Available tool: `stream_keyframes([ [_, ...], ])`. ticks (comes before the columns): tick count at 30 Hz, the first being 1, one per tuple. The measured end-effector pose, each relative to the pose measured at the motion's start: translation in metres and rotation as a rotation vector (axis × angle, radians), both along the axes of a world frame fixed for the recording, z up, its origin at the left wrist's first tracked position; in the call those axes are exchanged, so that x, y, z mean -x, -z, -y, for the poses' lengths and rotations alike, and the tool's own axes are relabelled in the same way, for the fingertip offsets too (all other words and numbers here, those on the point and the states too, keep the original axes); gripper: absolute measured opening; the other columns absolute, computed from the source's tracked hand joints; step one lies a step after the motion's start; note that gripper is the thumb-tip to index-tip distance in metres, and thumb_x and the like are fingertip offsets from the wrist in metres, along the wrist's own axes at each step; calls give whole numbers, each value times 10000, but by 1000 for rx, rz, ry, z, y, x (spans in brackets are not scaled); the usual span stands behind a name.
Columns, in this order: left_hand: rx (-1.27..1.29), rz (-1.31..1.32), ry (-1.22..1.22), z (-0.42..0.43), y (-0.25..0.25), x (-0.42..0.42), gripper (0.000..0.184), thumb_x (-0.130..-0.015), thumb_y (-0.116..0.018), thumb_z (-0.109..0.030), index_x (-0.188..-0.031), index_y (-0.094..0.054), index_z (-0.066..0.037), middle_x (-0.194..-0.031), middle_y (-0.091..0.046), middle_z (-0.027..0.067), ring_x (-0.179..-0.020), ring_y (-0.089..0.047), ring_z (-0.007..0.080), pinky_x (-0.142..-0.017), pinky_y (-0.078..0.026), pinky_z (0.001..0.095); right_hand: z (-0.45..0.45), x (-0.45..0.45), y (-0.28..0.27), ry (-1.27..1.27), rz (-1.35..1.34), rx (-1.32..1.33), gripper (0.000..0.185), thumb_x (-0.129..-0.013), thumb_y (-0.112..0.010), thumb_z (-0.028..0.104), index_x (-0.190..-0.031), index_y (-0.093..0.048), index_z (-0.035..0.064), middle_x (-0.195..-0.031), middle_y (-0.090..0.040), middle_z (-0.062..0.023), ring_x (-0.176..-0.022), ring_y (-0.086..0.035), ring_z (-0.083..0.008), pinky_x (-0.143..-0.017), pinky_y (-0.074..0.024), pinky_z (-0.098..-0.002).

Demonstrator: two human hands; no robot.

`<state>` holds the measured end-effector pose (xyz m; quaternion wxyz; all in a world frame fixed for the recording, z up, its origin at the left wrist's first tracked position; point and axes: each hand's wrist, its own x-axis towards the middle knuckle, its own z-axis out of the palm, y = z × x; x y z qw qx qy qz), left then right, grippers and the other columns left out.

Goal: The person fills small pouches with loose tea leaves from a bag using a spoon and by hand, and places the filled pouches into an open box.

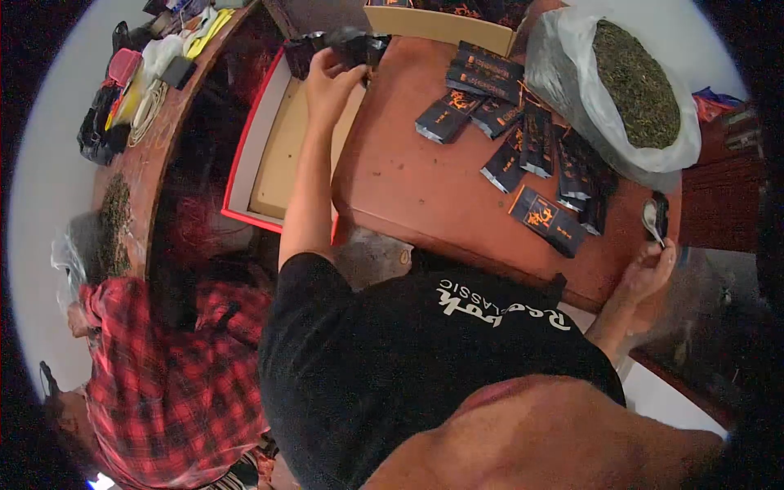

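My left hand reaches to the far end of a red-rimmed box, fingers curled at a black packet whose outline is blurred. More dark foil packets lie around it on the box's far edge. At the right table edge, my right hand grips the handle of a spoon, its pale bowl pointing away from me. Something small and black lies beside the spoon's bowl. Several black packets with orange print are spread over the reddish-brown table between my hands.
A clear plastic bag of dried leaves stands at the back right. Behind the packets is an open cardboard box. To the left, a person in a red plaid shirt sits by a side table with leaves and assorted items.
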<state>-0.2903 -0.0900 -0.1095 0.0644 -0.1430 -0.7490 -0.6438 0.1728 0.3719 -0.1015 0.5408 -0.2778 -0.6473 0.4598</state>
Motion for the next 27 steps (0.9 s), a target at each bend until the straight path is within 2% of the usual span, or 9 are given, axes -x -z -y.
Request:
stream_keyframes([
  [1, -1, 62, -15, 8, 18, 19, 757, -740, -838, -195, -1316, -429, 78, -1157, -589, 170, -1044, -600, 229, -746, -541, 335, -4, -2, 3, 16, -9, 8, 201, -983, -484, 27, -1139, -560, -74, -892, -563, -91, -676, -531, -129, -618, -472, -273],
  [3, 18, 180, -84, 14, 41, 38, 751, -737, -841, -192, -1309, -435, 77, -1134, -596, 164, -1033, -602, 225, -721, -538, 325, 21, 10, -14, 144, 353, -550, 196, -981, -479, 16, -1134, -552, -82, -927, -529, -94, -732, -525, -141, -643, -467, -266],
  [9, 258, 7, -178, 23, 142, 118, 732, -713, -865, -237, -1247, -475, 77, -1067, -636, 154, -964, -635, 262, -807, -525, 360, -12, -11, -2, -526, -448, 367, 199, -1000, -476, 43, -1133, -543, -89, -916, -538, -104, -752, -541, -168, -666, -485, -303],
  [11, 314, 64, -159, 15, 130, 118, 733, -703, -872, -251, -1238, -490, 72, -1089, -639, 165, -980, -639, 269, -843, -517, 369, -12, -12, 5, -162, -131, 176, 211, -1005, -488, 81, -1136, -547, -73, -919, -553, -113, -748, -544, -171, -651, -476, -294],
  [14, 339, 6, -167, 12, 159, 148, 736, -692, -879, -250, -1239, -503, 70, -1125, -641, 187, -1029, -635, 276, -864, -511, 369, 9, -1, -10, 75, 6, 92, 264, -1026, -497, 217, -1125, -583, -12, -835, -578, -51, -696, -511, -127, -606, -415, -265],
  [18, 409, -10, -139, -4, 131, 130, 772, -688, -888, -263, -1260, -497, 79, -1162, -631, 212, -1048, -633, 298, -884, -504, 379, 10, -7, -25, -421, -200, 357, 281, -1041, -488, 261, -1127, -595, 16, -784, -586, -24, -663, -491, -106, -580, -387, -254],
  [20, 422, -100, -150, 3, 178, 158, 773, -687, -892, -266, -1251, -496, 83, -1167, -627, 216, -1033, -638, 298, -884, -505, 378, 21, -5, -35, -302, -167, 340, 274, -1041, -485, 250, -1133, -590, 14, -771, -575, -24, -659, -489, -106, -579, -387, -250],
  [24, 466, -24, -114, 2, 170, 152, 793, -685, -896, -272, -1261, -486, 85, -1178, -621, 218, -1064, -625, 304, -904, -499, 389, 15, -11, -29, -370, -152, 362, 244, -1019, -495, 195, -1121, -570, -13, -850, -537, -41, -700, -487, -96, -656, -407, -203],
  [27, 362, 108, -23, 17, 209, 183, 776, -690, -894, -243, -1257, -482, 91, -1185, -622, 213, -1077, -621, 296, -914, -499, 398, 20, -6, -28, -317, -87, 196, 248, -1013, -507, 199, -1119, -571, -16, -810, -535, -27, -696, -488, -92, -647, -402, -201],
])
